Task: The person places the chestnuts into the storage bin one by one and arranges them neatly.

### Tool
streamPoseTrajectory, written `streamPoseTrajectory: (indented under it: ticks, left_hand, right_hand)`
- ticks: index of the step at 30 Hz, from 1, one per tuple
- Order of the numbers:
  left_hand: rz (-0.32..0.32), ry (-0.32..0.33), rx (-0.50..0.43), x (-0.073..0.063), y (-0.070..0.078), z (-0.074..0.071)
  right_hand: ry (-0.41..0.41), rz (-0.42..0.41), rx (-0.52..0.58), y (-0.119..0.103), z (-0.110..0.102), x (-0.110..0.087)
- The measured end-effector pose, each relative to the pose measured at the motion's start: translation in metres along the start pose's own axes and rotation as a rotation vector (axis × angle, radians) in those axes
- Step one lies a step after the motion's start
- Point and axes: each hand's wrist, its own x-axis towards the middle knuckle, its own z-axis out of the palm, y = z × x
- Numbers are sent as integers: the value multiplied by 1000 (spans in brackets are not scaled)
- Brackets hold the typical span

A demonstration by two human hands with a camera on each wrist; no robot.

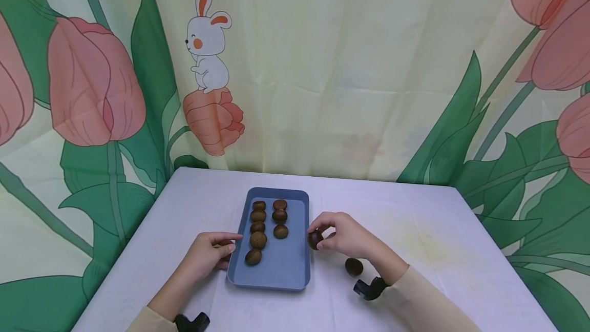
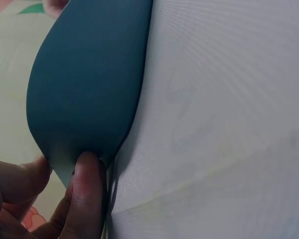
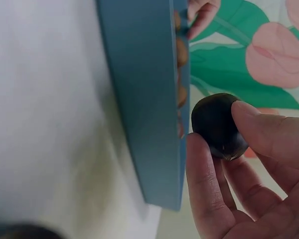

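A blue tray (image 1: 286,270) lies on the white table, with brown chestnuts in two columns inside it. The left column has several, one of them a chestnut (image 1: 253,256) at the near end; the right column has three, ending at a chestnut (image 1: 280,231). My left hand (image 1: 209,255) holds the tray's left side, a finger over the rim and another finger (image 2: 87,189) against the outer wall. Just off the right rim, my right hand (image 1: 343,234) pinches a dark, glossy chestnut (image 3: 219,125) between thumb and fingertips, raised beside the tray wall in the right wrist view.
Another chestnut (image 1: 354,267) lies on the white tablecloth (image 1: 405,219) to the right of the tray, under the right forearm. Black wrist cameras sit at both cuffs. Behind the table hangs a curtain (image 1: 322,65) printed with tulips and a rabbit.
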Motion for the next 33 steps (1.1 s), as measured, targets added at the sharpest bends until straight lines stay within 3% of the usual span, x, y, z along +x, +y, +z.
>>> streamPoseTrajectory:
  ticks: [6, 13, 33]
  left_hand:
    - [-1, -2, -7, 0, 1, -1]
    - [-5, -4, -3, 0, 0, -1]
    - [-25, -1, -7, 0, 2, 0]
  right_hand:
    - [-30, -31, 70, -11, 8, 15]
    - [-46, -25, 61, -19, 19, 32]
    - [-121, -25, -132, -21, 48, 64]
